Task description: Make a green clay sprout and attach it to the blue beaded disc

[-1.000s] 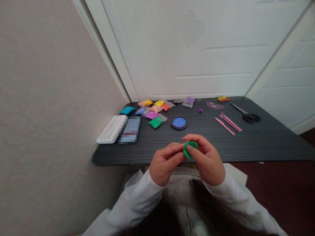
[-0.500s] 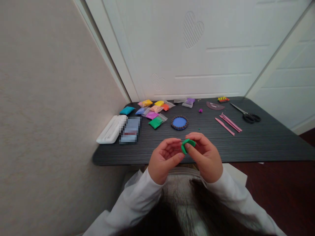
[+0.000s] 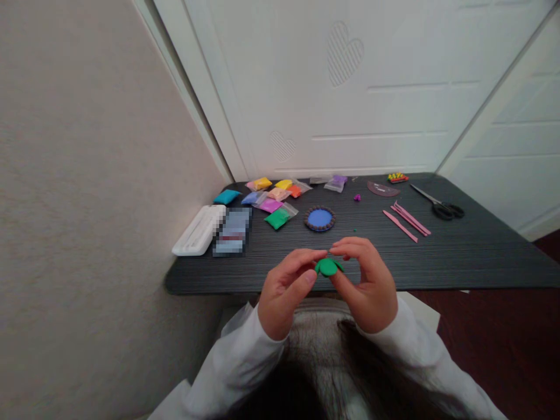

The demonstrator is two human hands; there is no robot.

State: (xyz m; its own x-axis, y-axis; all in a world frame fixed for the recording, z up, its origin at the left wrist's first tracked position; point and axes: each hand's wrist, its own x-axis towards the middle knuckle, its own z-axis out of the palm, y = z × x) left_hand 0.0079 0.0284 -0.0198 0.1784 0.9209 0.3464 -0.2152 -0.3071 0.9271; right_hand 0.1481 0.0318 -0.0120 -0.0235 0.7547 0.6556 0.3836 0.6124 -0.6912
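Observation:
A small flat piece of green clay (image 3: pixel 327 267) is held over the near edge of the dark table (image 3: pixel 459 256). My left hand (image 3: pixel 286 289) pinches its left side with thumb and fingertips. My right hand (image 3: pixel 365 283) grips its right side, fingers curled over the top. Behind the hands lies a blue clay disc with a brown beaded rim (image 3: pixel 320 219).
Several small bags of coloured clay (image 3: pixel 273 201) lie at the back left, beside a white tray (image 3: pixel 199 231) and a blurred flat object (image 3: pixel 231 232). Pink modelling tools (image 3: pixel 406 220), black scissors (image 3: pixel 440 205), a purple bit (image 3: pixel 357 198) and a brownish half-disc (image 3: pixel 382 188) lie right.
The green clay, folded into a curved arc a second ago, now shows as a flatter round piece. Both hands have shifted slightly lower and left while working it.

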